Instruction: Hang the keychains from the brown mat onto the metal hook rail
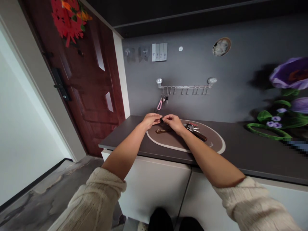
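Observation:
Over the left part of an oval brown mat (168, 139), my left hand (152, 120) and my right hand (173, 122) meet fingertip to fingertip. Both are closed in a pinch on a small dark object (161, 119), mostly covered by the fingers, so its kind is unclear. Below them on the mat lies a brown strap-like piece (161, 131), partly behind my right hand. A bunch of metal keys (192, 127) rests to the right of that hand, beside a long dark brown piece (201, 136).
A hook rail (185, 87) on the grey wall holds keys with a pink loop (159, 104). Purple flowers (288, 77) and a green ring (267, 136) stand at the right of the dark counter (240, 154). A dark red door (91, 96) is at left.

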A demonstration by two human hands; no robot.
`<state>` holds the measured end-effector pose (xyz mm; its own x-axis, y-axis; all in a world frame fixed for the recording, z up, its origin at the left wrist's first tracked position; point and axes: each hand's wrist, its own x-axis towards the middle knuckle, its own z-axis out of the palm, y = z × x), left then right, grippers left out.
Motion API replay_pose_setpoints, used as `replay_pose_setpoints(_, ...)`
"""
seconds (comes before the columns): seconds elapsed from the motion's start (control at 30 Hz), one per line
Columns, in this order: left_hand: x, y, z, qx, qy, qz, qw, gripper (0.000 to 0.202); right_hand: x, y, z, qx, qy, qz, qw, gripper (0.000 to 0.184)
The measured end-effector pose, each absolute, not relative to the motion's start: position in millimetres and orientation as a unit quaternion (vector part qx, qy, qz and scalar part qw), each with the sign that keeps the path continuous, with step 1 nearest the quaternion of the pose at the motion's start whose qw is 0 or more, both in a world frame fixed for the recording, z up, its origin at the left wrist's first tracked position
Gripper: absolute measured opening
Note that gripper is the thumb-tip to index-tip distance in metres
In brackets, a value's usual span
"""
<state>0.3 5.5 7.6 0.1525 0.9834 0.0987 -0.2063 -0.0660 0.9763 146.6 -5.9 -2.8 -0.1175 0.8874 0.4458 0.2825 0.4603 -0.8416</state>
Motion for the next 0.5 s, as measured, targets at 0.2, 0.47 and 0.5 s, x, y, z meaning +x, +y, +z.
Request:
replay_pose_setpoints(0.2, 2.4, 6.2, 6.4, 0.478, 0.354, 0.531, 0.604, 0.009, 145.5, -4.9, -3.6, -0.405, -0.668, 0.316, 0.538, 0.024)
replay_pose_setpoints(0.47, 4.6, 3.4, 5.7, 0.500, 0.326, 0.520, 0.611, 0.007, 147.5, -3.3, -4.4, -0.386, -0.663, 0.334, 0.548, 0.025)
replay_pose_setpoints(0.5, 5.2, 2.4, 6.0, 0.503, 0.325, 0.520, 0.610, 0.008, 147.7, -3.6, -4.3, -0.386, -0.663, 0.333, 0.548, 0.025)
